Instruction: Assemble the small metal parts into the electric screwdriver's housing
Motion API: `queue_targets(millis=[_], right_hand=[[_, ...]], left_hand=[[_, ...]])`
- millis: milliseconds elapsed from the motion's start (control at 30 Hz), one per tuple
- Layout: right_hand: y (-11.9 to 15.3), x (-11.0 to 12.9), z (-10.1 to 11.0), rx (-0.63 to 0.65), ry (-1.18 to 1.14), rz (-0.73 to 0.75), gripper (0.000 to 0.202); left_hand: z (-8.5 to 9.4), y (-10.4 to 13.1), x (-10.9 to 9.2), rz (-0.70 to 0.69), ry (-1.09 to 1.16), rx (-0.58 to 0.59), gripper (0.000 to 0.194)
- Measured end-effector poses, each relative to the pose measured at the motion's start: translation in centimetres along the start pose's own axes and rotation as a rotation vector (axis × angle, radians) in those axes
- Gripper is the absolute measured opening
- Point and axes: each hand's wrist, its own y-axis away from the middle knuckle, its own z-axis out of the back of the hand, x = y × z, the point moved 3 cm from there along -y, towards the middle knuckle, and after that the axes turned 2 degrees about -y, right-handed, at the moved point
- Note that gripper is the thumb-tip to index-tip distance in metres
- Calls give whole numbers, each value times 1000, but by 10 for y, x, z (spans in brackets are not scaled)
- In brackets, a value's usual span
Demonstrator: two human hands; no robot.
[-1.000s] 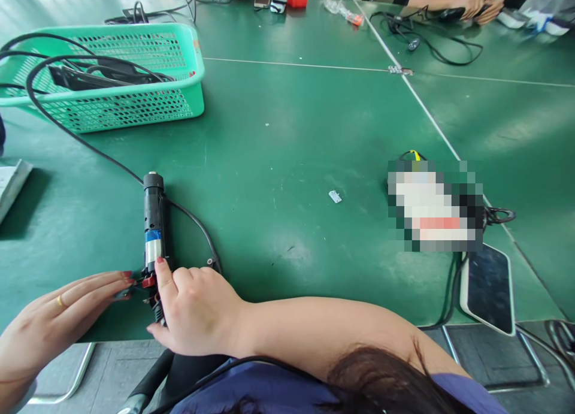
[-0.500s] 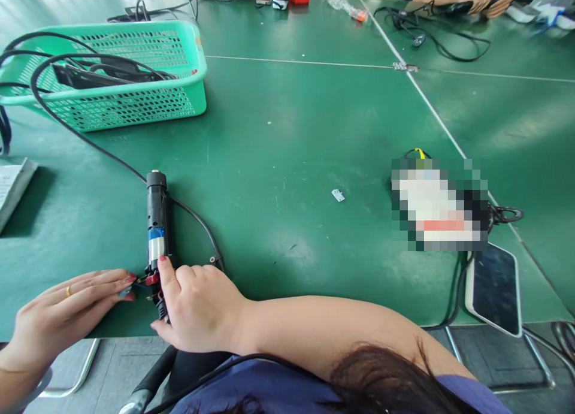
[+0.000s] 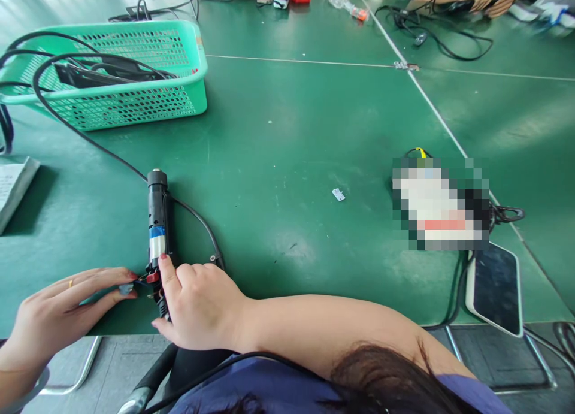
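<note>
The tool (image 3: 157,207), its far end looking assembled but its near end seemingly uncovered and unfinished, lies between the right hand (image 3: 204,306), closed on its side, and the left hand (image 3: 67,309), which pinches a small piece (image 3: 126,289) beside thin wires (image 3: 142,280) reaching the tool.

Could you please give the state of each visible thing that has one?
Black device: lying flat, near end apparently open.
Left hand: pinching a pale piece.
Right hand: resting on the device.
Green basket: open-topped, holding black items.
Phone: screen dark, overhanging the table.
Pixelated item: state hidden.
</note>
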Motion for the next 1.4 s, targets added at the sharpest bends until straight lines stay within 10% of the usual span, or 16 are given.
queue_targets(millis=[667,1400], right_hand=[[-1,-1,0,31,-2,-3,81],[-1,0,0,58,6,-6,79]], left_hand=[[3,-4,-1,-245,-43,84,28],[2,-5,-4,-120,154,52,21]])
